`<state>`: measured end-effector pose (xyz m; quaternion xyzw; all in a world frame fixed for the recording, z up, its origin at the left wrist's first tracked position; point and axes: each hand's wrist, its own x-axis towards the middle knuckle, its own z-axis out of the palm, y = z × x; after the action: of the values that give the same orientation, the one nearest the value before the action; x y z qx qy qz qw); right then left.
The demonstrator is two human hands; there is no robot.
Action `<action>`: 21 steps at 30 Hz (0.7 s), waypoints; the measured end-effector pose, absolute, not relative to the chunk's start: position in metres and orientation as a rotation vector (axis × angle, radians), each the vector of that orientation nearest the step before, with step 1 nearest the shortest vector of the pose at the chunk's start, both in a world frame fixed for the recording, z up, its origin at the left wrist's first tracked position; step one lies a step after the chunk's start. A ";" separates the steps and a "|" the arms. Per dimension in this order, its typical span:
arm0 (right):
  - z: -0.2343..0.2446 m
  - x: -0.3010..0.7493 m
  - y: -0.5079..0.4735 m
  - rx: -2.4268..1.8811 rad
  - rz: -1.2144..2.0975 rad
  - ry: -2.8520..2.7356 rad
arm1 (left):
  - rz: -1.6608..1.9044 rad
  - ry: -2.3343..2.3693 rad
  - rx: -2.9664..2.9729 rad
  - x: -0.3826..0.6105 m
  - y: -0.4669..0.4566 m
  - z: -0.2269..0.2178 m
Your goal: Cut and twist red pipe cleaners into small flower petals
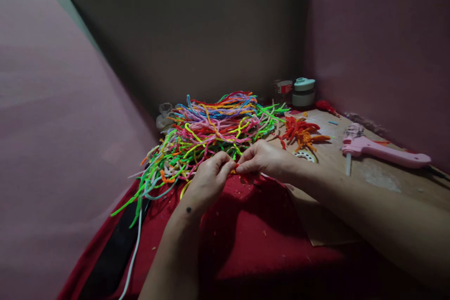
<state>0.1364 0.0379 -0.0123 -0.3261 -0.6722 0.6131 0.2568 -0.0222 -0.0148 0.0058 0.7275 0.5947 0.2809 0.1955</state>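
Note:
My left hand [210, 174] and my right hand [263, 158] meet fingertip to fingertip over a red cloth [242, 234]. Both are closed in a pinch on a short red pipe cleaner piece [236, 166], mostly hidden by the fingers. Just beyond them lies a large heap of pipe cleaners [214, 126] in many colours, some hanging off its left side. To the right of the heap is a smaller bunch of red and orange pipe cleaner pieces [302, 131], bent or twisted together.
A pink hot glue gun [383, 147] lies on a brown board [397, 197] at the right. Near my right wrist is a white ring with holes [305, 155]. A lidded container [303, 93] stands at the back. A white cable [136, 248] runs down at the left. Walls close in the sides.

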 end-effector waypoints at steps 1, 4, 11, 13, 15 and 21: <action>-0.012 0.136 0.037 -0.913 1.629 -1.826 | 0.795 1.676 2.012 -0.021 -0.015 0.006; -0.014 0.133 0.036 -0.957 1.533 -1.830 | 0.847 1.672 1.919 -0.018 -0.015 0.007; -0.022 0.123 0.032 -0.825 1.682 -1.596 | 0.966 1.730 1.927 -0.016 -0.013 0.001; -0.024 0.122 0.030 -0.802 1.733 -1.535 | 0.990 1.786 1.948 -0.015 -0.012 -0.001; -0.025 0.122 0.029 -0.777 1.784 -1.475 | 1.001 1.846 1.967 -0.015 -0.011 -0.003; -0.026 0.121 0.025 -0.736 1.941 -1.446 | 1.047 1.881 1.979 -0.015 -0.009 -0.009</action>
<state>0.1215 0.0248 -0.0257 -0.2773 -0.5452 0.7316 0.3012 -0.0152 -0.0090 -0.0095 0.6726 0.6396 0.3561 0.1085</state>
